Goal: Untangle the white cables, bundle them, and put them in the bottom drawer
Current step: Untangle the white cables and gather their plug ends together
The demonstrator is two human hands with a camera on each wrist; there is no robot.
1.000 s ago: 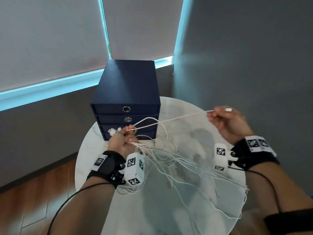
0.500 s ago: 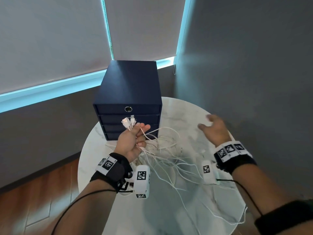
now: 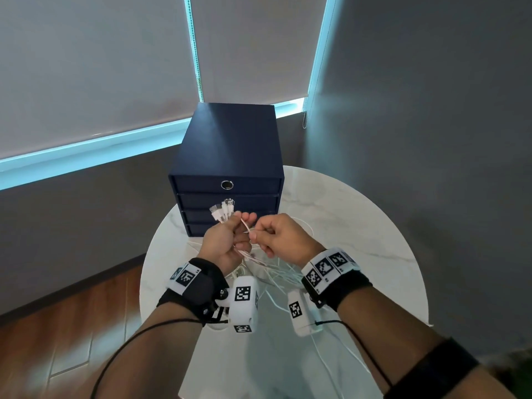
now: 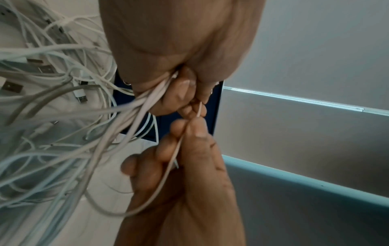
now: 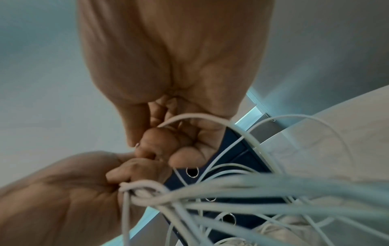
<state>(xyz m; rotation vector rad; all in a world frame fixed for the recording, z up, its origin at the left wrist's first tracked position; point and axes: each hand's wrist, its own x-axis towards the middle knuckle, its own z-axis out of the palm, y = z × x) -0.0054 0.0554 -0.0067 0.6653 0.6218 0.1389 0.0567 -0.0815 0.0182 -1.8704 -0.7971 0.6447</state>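
Several white cables [image 3: 260, 264] are gathered at one end in the left hand [image 3: 227, 240], whose grip is clamped around them so that their plugs [image 3: 221, 212] fan out above the fist, toward the drawers [image 3: 227, 168]. Below that fist the strands fall loose and still crossed onto the worktop [image 3: 359, 226], where they lie in a tangle between the two wrists; the left wrist view shows more plugs mixed into the heap. One strand [image 4: 179, 146] runs out of the top of the left fist straight into the right hand [image 3: 283, 239], which pinches it between thumb and forefinger, the other fingers curled. Both hands sit just beside each other, nearly touching, in front of the drawer fronts and above the worktop. That strand's long axis lies from the left fist across to the right, so the right hand is the one placed to draw it sideways and away, while the left serves as the anchor. My reading is that untangling is under way and bundling has hardly begun. All the drawers look shut, the bottom one [image 3: 195, 230] partly hidden behind the hands, so it has yet to be opened.
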